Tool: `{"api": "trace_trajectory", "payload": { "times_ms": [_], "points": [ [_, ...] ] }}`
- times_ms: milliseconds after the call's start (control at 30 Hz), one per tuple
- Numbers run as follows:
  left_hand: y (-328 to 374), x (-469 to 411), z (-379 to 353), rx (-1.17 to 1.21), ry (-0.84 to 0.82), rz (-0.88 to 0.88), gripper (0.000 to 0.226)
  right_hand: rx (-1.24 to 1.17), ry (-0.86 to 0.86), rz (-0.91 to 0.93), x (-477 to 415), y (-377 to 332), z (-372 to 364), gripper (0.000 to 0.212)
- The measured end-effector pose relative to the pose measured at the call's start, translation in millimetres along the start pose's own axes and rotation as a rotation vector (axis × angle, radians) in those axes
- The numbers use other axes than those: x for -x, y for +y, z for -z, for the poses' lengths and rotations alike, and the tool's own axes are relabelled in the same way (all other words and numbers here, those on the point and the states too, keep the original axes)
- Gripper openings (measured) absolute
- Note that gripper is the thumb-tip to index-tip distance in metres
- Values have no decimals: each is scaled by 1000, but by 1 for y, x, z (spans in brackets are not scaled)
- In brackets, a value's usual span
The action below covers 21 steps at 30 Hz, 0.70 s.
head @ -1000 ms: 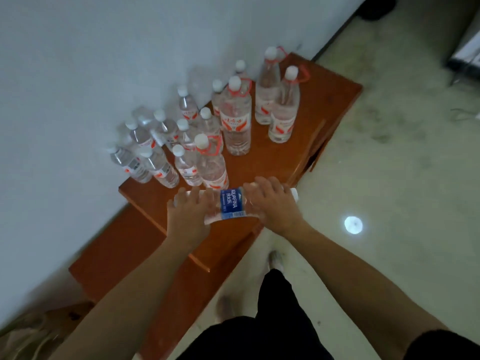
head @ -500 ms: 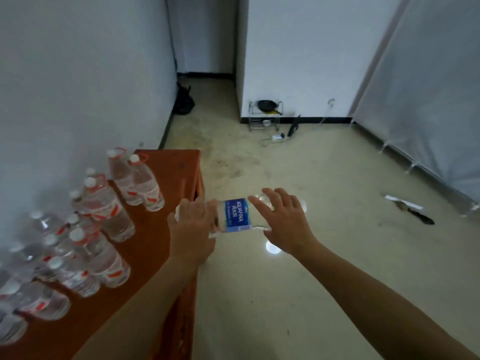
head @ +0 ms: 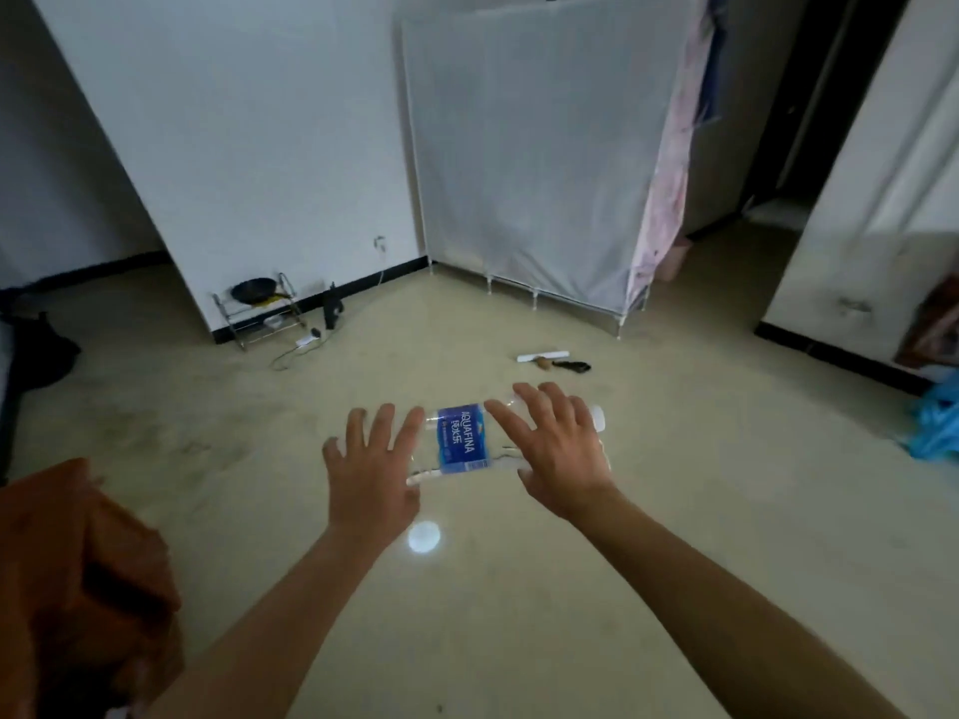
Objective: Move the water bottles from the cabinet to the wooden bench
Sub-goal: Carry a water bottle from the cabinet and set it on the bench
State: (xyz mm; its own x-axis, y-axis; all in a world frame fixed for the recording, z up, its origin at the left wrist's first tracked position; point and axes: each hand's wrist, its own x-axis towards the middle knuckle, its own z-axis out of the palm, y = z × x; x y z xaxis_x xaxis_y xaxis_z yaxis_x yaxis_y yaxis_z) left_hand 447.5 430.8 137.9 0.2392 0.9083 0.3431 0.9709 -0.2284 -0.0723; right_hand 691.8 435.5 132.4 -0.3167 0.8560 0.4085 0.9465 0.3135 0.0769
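A clear water bottle (head: 462,439) with a blue label lies sideways in the air above the floor. My left hand (head: 371,472) holds its bottom end and my right hand (head: 559,451) holds its cap end. The fingers of both hands are spread over the top of the bottle, and the thumbs are hidden beneath it. A corner of the orange-brown wooden bench (head: 78,563) shows at the lower left, blurred. The white fabric cabinet (head: 529,147) stands closed at the far side of the room.
A small metal rack (head: 257,308) with a dark pan stands against the far wall, with a cable on the floor beside it. Small items (head: 552,360) lie on the floor before the cabinet. A blue bag (head: 934,425) sits at the right edge.
My view has swung right, away from the bench and its standing bottles, toward the cabinet. Both hands have kept hold of the blue-label bottle, and their fingers are now more spread.
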Motion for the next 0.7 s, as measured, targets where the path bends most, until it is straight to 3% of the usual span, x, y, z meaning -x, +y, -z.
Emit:
{"api": "trace_trajectory", "payload": {
  "times_ms": [200, 533, 700],
  "points": [
    [172, -82, -15, 42, -32, -219, 104, 53, -43, -202, 67, 175, 9, 99],
    [394, -210, -68, 102, -73, -576, 97, 82, -64, -486, 146, 387, 1, 88],
    [538, -307, -115, 166, -62, -770, 94, 165, -95, -623, 167, 531, -11, 85]
  ]
}}
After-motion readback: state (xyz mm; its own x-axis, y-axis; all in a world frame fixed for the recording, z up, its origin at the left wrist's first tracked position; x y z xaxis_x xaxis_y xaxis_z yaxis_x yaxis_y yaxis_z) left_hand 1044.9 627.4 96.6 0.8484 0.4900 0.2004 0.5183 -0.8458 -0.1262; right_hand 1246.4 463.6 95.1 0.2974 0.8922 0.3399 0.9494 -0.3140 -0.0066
